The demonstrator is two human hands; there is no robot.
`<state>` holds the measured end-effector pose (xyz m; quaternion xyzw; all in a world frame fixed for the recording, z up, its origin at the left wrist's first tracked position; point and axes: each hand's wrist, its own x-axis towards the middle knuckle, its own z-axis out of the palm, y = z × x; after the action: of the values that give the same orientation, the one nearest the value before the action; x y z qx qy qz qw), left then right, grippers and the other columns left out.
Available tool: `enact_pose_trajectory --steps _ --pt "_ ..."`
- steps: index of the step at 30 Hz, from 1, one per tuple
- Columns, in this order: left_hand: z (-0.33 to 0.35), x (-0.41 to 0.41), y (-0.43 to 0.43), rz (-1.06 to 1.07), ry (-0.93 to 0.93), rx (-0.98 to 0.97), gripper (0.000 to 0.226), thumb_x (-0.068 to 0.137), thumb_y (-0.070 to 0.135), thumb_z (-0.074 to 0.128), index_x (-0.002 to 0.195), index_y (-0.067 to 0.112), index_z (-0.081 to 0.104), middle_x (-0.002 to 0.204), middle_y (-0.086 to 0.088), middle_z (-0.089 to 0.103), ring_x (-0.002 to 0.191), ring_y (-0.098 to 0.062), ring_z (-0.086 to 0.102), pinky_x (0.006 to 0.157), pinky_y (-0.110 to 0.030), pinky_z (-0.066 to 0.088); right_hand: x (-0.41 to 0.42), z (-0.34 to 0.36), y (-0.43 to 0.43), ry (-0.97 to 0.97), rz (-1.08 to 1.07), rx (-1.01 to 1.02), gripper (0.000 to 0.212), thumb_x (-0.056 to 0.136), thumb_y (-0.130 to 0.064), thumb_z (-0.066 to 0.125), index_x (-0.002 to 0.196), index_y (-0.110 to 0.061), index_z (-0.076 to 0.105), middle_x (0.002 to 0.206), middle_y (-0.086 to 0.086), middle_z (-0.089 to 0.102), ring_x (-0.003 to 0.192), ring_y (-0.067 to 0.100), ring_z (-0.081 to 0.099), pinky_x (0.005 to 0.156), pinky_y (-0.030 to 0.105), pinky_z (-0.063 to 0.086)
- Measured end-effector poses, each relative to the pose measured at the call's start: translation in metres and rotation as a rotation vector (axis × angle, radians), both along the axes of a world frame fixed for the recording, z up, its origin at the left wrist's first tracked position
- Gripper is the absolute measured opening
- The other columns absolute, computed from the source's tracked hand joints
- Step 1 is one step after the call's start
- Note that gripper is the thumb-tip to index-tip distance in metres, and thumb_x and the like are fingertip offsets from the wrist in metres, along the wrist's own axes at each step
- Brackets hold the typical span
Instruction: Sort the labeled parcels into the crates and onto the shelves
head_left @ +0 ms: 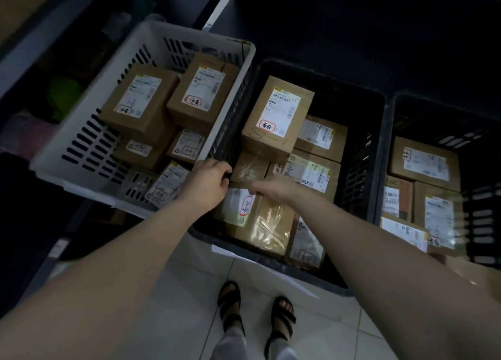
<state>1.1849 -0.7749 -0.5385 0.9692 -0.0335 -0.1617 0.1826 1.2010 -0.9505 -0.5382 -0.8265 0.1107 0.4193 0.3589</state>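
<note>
Left hand fingers curled at black crate rim, grip unclear, right hand fingers pinching taped parcel edge

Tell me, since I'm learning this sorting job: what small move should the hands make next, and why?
Probably lift the red-marked parcel a little out of the black crate. The left hand seems to curl over its far edge, the right hand touches the same edge beside it, and nothing lies on top of it.
</note>
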Motion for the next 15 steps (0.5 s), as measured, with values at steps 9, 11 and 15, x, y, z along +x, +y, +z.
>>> enact_pose_trajectory --steps 9,11,15 --pt "-0.007 0.009 -0.004 -0.064 -0.034 0.135 0.032 0.094 0.025 0.049 0.125 0.023 0.057 0.129 -0.002 0.055 0.12 -0.027 0.038 0.097 -0.036 0.036 0.015 -0.002 0.034 -0.019 0.138 -0.158 0.027 0.083 -0.043 0.058 0.073 -0.019 0.054 0.082 0.004 0.059 0.068 0.016 0.055 0.057 0.023 0.043" --pt "-0.007 0.01 -0.007 -0.074 -0.037 0.167 0.031 0.094 0.026 0.049 0.123 0.024 0.058 0.128 -0.001 0.055 0.119 -0.027 0.039 0.095 -0.036 0.035 0.012 -0.004 0.022 -0.003 0.098 -0.119 0.027 0.082 -0.042 0.06 0.07 -0.019 0.052 0.087 0.005 0.057 0.069 0.016 0.053 0.056 0.024 0.041" --pt "-0.004 0.012 -0.017 -0.11 -0.003 0.16 0.03 0.094 0.024 0.048 0.122 0.023 0.058 0.128 -0.002 0.053 0.12 -0.026 0.038 0.096 -0.035 0.031 0.007 -0.009 0.008 0.011 0.011 -0.068 0.031 0.078 -0.046 0.063 0.072 -0.016 0.056 0.089 0.007 0.061 0.071 0.02 0.058 0.055 0.024 0.041"
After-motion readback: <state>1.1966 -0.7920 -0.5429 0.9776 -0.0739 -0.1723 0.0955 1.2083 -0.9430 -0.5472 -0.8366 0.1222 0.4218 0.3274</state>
